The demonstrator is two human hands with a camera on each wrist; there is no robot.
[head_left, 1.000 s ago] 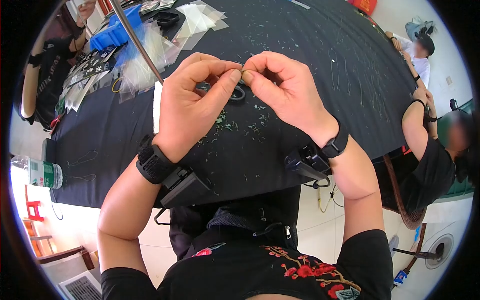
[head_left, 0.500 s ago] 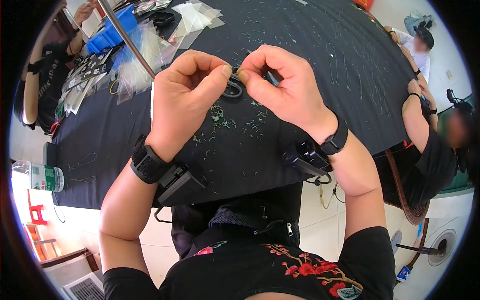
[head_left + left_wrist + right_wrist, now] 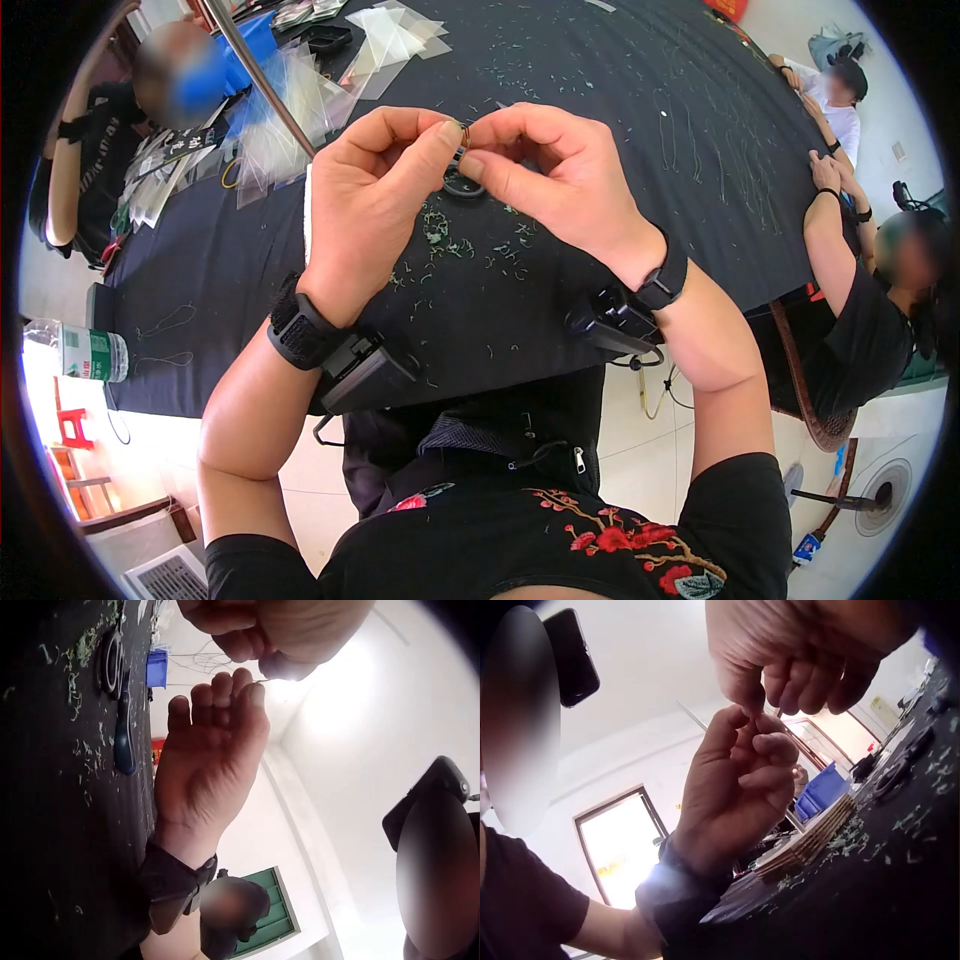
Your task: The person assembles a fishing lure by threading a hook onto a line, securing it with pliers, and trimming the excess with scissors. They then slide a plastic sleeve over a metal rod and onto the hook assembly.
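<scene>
A thin brownish strand (image 3: 464, 137) shows between the two hands above the black cloth. My left hand (image 3: 375, 195) pinches it between thumb and index finger. My right hand (image 3: 565, 185) has thumb and index closed at the strand's other side, nearly touching the left fingertips. In the left wrist view a fine end of the strand (image 3: 261, 680) shows at the right hand (image 3: 211, 761), whose other fingers are loosely bent. Below the hands lies a black looped handle (image 3: 464, 186); a dark blue tool (image 3: 124, 739) lies beside it in the left wrist view.
Green scraps (image 3: 440, 240) litter the black cloth (image 3: 560, 320). Clear sheets (image 3: 385, 45), a blue bin (image 3: 250, 45) and a slanting metal rod (image 3: 255, 75) are at upper left. A layered stack (image 3: 806, 844) stands beside the left hand. Other people sit left and right.
The hands moved slightly apart, then came together again, with the strand now bowed at the left fingertips. The person at the left has leaned into view over the blue bin.
</scene>
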